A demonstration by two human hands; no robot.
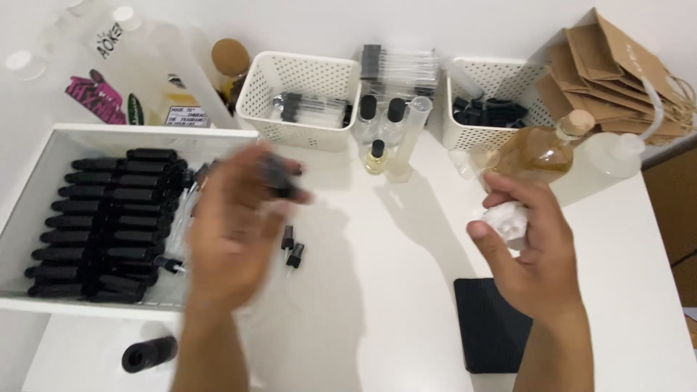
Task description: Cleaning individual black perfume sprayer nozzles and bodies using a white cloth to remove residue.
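My left hand (229,229) is blurred with motion over the white table (392,268). Its fingers grip a small dark bottle (279,178) near the tray's right edge. My right hand (534,247) hovers at the right and holds a crumpled white tissue (508,220). Two small black spray caps (290,247) lie on the table just right of my left hand. A white tray (43,163) at the left holds several black bottles (109,225) lying in rows.
Two white perforated baskets (301,98) (483,101) stand at the back with bottles and black parts. Between them are small glass bottles (377,156) and a clear cylinder (410,138). An amber bottle (541,149), brown paper bags (610,72), a black pad (490,323) and a black cap (149,353) lie around.
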